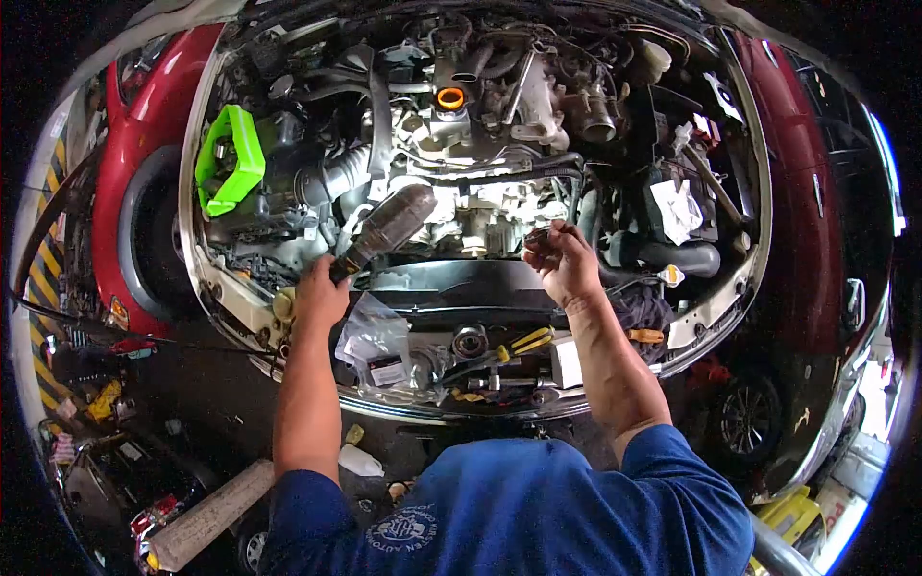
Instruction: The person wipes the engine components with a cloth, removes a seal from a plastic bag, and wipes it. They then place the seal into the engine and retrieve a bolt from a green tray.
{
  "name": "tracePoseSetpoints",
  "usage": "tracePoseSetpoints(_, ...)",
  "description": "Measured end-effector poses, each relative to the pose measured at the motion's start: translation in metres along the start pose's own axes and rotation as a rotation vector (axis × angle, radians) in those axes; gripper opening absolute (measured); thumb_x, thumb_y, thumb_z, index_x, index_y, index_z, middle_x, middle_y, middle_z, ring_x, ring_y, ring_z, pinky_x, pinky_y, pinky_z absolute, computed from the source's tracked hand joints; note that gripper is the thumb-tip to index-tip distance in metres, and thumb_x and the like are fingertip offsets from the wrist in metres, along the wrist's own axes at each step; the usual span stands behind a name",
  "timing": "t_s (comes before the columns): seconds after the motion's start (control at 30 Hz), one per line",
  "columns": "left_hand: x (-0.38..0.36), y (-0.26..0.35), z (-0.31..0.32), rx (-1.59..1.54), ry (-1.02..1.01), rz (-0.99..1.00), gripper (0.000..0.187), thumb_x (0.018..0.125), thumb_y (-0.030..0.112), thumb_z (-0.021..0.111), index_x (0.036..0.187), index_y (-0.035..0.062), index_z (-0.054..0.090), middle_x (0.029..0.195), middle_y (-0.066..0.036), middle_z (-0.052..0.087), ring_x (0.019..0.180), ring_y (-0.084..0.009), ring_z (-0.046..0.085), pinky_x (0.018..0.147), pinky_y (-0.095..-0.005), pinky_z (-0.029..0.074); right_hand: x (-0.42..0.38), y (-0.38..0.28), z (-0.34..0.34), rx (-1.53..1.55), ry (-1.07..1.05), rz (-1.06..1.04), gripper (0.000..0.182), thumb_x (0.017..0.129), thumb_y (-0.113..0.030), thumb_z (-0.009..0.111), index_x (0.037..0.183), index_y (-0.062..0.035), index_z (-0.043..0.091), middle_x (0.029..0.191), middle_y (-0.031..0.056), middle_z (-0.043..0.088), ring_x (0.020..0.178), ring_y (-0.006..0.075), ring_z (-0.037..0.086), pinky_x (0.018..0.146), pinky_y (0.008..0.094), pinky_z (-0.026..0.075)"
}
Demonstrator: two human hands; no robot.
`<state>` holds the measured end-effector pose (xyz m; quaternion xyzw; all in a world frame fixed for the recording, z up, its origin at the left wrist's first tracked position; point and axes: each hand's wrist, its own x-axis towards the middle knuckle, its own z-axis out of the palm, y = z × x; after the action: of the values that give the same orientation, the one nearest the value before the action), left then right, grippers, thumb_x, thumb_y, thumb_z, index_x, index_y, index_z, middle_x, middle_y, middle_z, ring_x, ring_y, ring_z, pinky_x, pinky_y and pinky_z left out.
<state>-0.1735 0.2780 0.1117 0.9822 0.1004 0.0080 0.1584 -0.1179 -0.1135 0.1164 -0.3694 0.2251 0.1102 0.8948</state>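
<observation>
My left hand (324, 296) is closed around the dark handle of a work lamp (394, 221), whose long rounded head slants up and right over the engine. Bright light falls on the engine parts (475, 221) just right of the lamp head. Above the right side of the lit area, my right hand (564, 259) is raised with its fingertips pinched together. Something small and dark shows at those fingertips, too small to name. Between my hands lies the engine bay's front panel (432, 276).
A green tray (248, 154) with metal parts sits on the left of the engine bay. Along the front edge lie a plastic bag (375, 336), yellow-handled pliers (530, 342), a white box (567, 363) and an orange-handled tool (645, 336). Red cars (173, 106) stand on either side.
</observation>
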Motion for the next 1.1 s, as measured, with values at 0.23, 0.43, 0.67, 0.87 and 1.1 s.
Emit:
tracePoseSetpoints(0.23,0.010,-0.011,0.001,-0.120,-0.076,-0.053,0.046,0.075,0.021,0.072,0.114,0.0078,0.051,0.107,-0.021,0.062,0.101,-0.0428,0.058,0.082,-0.0489,0.047,-0.004,-0.006,-0.004,0.017,-0.010,0.001,0.021,0.085,-0.009,0.059,0.104,-0.0112,0.054,0.092,0.0082,0.060,0.080,0.0271,0.061,0.073,0.0442,0.050)
tracePoseSetpoints(0.43,0.010,-0.004,-0.007,-0.090,-0.122,-0.104,0.052,0.072,0.022,0.074,0.117,0.0095,0.052,0.106,-0.019,0.063,0.099,-0.0388,0.061,0.083,-0.0445,0.048,-0.001,-0.008,-0.009,0.000,0.016,0.009,0.021,0.084,-0.008,0.059,0.104,-0.0110,0.053,0.092,0.0075,0.059,0.082,0.0268,0.061,0.073,0.0446,0.049)
tracePoseSetpoints(0.67,0.010,-0.008,-0.001,-0.077,-0.073,-0.051,0.053,0.073,0.023,0.073,0.118,0.0055,0.053,0.113,-0.020,0.060,0.105,-0.0405,0.056,0.088,-0.0468,0.045,0.016,0.004,-0.013,0.049,0.042,0.001,0.014,0.088,-0.009,0.056,0.100,-0.0061,0.052,0.086,0.0123,0.056,0.076,0.0288,0.060,0.065,0.0415,0.049)
tracePoseSetpoints(0.87,0.001,0.049,-0.013,-0.037,0.322,0.256,0.046,0.072,0.019,0.071,0.114,0.0054,0.056,0.113,-0.017,0.058,0.105,-0.0383,0.054,0.090,-0.0492,0.043,0.051,0.005,-0.007,-0.008,0.065,0.082,0.007,0.089,-0.008,0.052,0.088,-0.0007,0.052,0.078,0.0112,0.056,0.062,0.0178,0.052,0.057,0.0311,0.044)
tracePoseSetpoints(1.1,0.005,0.079,0.017,-0.094,0.333,0.206,0.038,0.074,0.016,0.069,0.109,0.0052,0.058,0.108,-0.016,0.059,0.103,-0.0356,0.055,0.088,-0.0481,0.044,0.077,0.010,-0.012,-1.090,-0.063,-0.267,0.039,0.086,-0.015,0.063,0.117,-0.0021,0.045,0.082,0.0063,0.060,0.067,0.0160,0.056,0.064,0.0326,0.050)
